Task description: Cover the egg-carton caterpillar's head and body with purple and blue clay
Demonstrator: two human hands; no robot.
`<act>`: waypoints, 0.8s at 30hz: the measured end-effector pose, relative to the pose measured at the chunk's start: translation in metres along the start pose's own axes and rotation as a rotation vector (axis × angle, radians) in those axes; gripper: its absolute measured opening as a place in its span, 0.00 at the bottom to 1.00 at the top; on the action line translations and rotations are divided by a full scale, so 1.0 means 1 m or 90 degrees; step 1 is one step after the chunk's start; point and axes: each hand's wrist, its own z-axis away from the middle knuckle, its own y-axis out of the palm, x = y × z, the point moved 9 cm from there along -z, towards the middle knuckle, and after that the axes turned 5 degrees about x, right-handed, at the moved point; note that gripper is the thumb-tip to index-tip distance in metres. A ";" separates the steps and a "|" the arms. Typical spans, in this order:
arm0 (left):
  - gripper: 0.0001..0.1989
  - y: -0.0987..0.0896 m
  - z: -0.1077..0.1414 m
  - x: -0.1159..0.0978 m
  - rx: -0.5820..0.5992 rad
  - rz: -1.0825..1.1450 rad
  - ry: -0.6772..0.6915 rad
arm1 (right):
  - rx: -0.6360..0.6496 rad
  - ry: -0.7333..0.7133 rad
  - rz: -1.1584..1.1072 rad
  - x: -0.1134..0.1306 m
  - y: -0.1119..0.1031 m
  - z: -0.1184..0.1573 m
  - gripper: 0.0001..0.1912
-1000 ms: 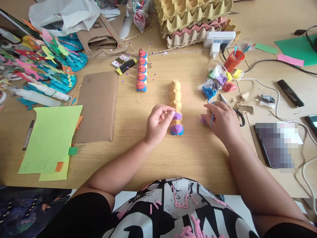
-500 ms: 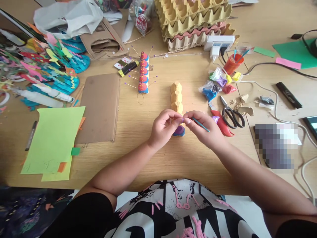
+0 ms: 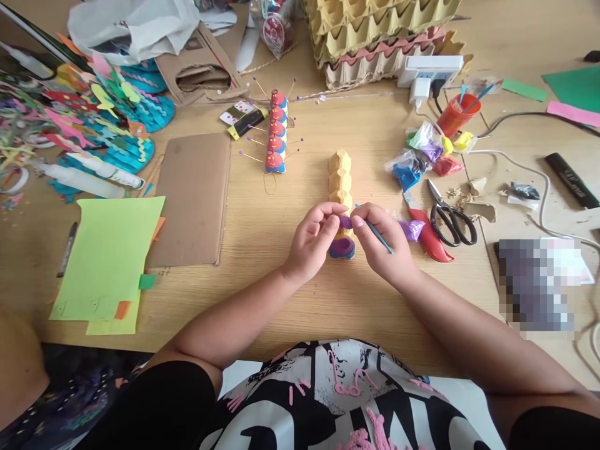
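Note:
A strip of yellow egg-carton cups (image 3: 340, 172) lies upright in the view on the wooden table, its nearest cup covered with blue and purple clay (image 3: 342, 247). Over the strip, a small flattened piece of purple clay (image 3: 345, 222) sits between the fingertips of both hands. My left hand (image 3: 313, 237) pinches its left side with thumb and fingers. My right hand (image 3: 382, 240) holds its right side and also keeps a thin teal tool (image 3: 380, 237) against the palm side. To the upper left stands a finished red and blue caterpillar (image 3: 276, 132) with pins as legs.
Scissors (image 3: 452, 219), a red clay packet (image 3: 434, 237), bagged clays (image 3: 415, 159) and a red cup (image 3: 457, 115) lie to the right. Cardboard (image 3: 192, 200) and green paper (image 3: 110, 256) are left. Egg trays (image 3: 384, 37) stack behind. A person's arm (image 3: 19, 369) shows at lower left.
The purple piece looks wider and flatter between my fingertips, and my hands are slightly farther apart. The view has shifted a little, and another person's arm has come in at lower left.

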 end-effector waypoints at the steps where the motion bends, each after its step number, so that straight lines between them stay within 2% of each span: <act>1: 0.17 0.000 -0.001 0.000 0.003 -0.012 -0.005 | 0.006 -0.013 0.013 0.001 -0.001 0.000 0.18; 4: 0.12 -0.001 -0.002 0.000 -0.004 -0.035 -0.006 | 0.015 -0.030 0.052 0.001 -0.004 -0.002 0.17; 8: 0.13 -0.004 -0.003 0.005 -0.015 -0.016 -0.029 | 0.022 -0.032 0.090 -0.002 -0.005 -0.005 0.17; 13: 0.13 -0.004 -0.003 0.007 -0.006 -0.007 -0.036 | 0.061 -0.082 0.129 0.001 0.002 -0.006 0.16; 17: 0.17 -0.002 -0.003 0.008 -0.002 0.011 -0.028 | 0.044 -0.110 0.127 0.004 0.002 -0.006 0.15; 21: 0.13 -0.006 -0.005 0.002 -0.028 -0.026 0.012 | 0.021 -0.092 0.146 0.004 0.001 -0.008 0.15; 24: 0.12 -0.007 -0.004 0.002 -0.035 -0.044 0.004 | 0.010 -0.091 0.179 0.005 0.000 -0.010 0.15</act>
